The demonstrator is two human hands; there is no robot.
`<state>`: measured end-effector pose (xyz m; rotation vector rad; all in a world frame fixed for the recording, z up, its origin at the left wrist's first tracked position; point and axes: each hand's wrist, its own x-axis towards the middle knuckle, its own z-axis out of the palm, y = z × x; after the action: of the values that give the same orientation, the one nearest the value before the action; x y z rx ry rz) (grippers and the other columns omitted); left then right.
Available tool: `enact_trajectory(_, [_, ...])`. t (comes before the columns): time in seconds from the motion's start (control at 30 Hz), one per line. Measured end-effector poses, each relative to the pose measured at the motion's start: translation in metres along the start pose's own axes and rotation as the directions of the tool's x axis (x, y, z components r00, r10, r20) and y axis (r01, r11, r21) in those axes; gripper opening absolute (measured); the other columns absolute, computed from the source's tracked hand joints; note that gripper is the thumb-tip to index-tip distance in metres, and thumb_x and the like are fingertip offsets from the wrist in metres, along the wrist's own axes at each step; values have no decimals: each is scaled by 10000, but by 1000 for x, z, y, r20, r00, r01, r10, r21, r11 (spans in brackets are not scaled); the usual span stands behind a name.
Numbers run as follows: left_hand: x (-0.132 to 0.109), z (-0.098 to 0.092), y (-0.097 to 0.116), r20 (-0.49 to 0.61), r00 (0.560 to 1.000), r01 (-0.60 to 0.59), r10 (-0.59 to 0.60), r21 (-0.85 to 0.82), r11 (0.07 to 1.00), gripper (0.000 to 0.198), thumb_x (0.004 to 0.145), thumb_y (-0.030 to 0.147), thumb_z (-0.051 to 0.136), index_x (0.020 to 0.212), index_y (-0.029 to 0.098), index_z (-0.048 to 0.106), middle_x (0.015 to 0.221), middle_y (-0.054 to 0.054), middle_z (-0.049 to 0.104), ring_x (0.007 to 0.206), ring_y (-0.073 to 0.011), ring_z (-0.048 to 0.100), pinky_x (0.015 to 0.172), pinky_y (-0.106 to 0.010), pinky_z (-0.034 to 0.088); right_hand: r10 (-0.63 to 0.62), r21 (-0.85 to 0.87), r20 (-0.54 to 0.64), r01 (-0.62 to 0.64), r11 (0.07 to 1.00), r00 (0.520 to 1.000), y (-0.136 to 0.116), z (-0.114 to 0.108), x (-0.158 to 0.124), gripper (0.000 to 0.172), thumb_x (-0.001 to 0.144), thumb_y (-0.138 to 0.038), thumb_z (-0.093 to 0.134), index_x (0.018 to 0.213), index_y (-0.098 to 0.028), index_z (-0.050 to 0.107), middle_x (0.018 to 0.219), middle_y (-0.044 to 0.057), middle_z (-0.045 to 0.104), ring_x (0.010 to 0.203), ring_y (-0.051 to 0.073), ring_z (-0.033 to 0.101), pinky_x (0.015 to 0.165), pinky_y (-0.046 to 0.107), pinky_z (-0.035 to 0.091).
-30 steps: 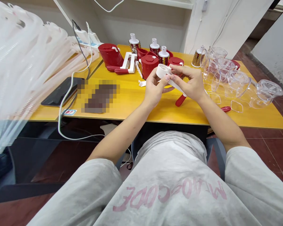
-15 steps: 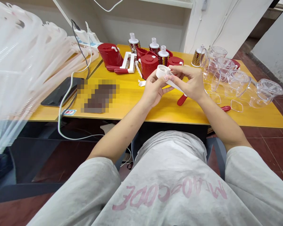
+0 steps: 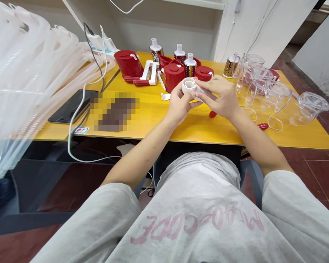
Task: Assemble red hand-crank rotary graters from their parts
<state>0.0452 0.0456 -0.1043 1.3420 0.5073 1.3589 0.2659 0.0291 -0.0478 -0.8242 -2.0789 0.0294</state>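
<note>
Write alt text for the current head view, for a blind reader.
A person's left hand and right hand hold a white ring-ended part over a yellow table. Beyond are red containers and perforated metal drums; clear pieces are at right.

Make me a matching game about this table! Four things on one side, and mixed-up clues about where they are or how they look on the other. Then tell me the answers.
Things:
1. white part
2. black tablet
3. clear jugs
4. metal drums

Clues:
A. standing upright, with white tops
B. lying flat, over on the left
C. held between the left hand and the right hand
D. see-through, grouped on the right

Right pairs: 1-C, 2-B, 3-D, 4-A
</note>
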Motion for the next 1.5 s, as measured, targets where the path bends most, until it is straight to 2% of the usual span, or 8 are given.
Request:
enact_trajectory(0.1, [-1,0,-2,-10,1000,3,-3,-17,1000,654,879,661,1028,1416,378,784,1457,-52,898,1484,-357,857,1223,-544,794,60,1,21,-60,998,998,2,-1,-2,754,1119,-930,694,1591,-395,938,1135,75,912,1183,359,840,1265,667,702])
enact_trajectory(0.23, [-2,2,-4,-58,998,-18,16,-38,999,691,859,639,1046,1440,395,761,1560,-33,860,1450,-333,856,1206,-520,794,21,19,-59,-20,1000,998,2,2,-3,832,1111,-1016,662,1572,-390,959,1145,97,882,1090,332,818,1134,603,752])
enact_trajectory(0.5, [1,2,-12,-89,994,-58,57,-7,998,677,951,766,1001,1441,388,728,1645,-56,836,1571,-361,822,1185,-500,805,115,210,-63,-100,973,991,4,8,1,752,1048,-972,839,1479,-367,960,1396,96,950,1337,375,895,1285,639,727])
enact_trajectory(0.63, [6,-2,-14,-121,989,-96,91,-39,995,654,1006,810,979,1423,378,720,1595,-64,869,1541,-345,855,1168,-457,802,42,136,13,-43,990,999,12,5,3,700,1067,-864,875,1519,-332,930,1484,101,944,1393,385,881,1348,672,687])
enact_trajectory(0.8, [10,-6,-12,-158,982,-128,104,-145,981,716,940,818,1076,1371,359,735,1545,-59,908,1491,-318,885,1184,-422,782,-38,-1,9,38,999,999,21,3,2,600,1152,-721,813,1544,-276,900,1505,137,916,1443,397,851,1387,685,652])
enact_trajectory(1.1, [19,-11,-26,-18,982,-186,186,-120,975,859,757,695,1243,1416,364,803,1504,-72,921,1643,-346,805,1334,-463,707,-146,-92,-28,143,986,989,13,-1,-4,624,1299,-675,595,1732,-290,828,1578,118,920,1388,361,890,1282,614,716])
enact_trajectory(1.27, [17,-12,-23,-48,980,-196,191,-155,968,810,720,649,1293,1291,313,825,1335,-49,940,1327,-282,913,1188,-405,745,-153,-69,1,153,986,988,13,0,-4,661,1306,-743,552,1691,-290,843,1464,116,935,1278,334,883,1193,573,733])
enact_trajectory(1.5, [18,-6,-18,-191,960,-226,206,-94,970,895,538,685,1334,1148,252,843,1142,-35,928,1077,-228,891,1009,-341,746,-107,32,21,106,994,994,14,4,-5,731,1269,-868,535,1523,-262,856,1306,121,910,1154,304,858,1121,526,731])
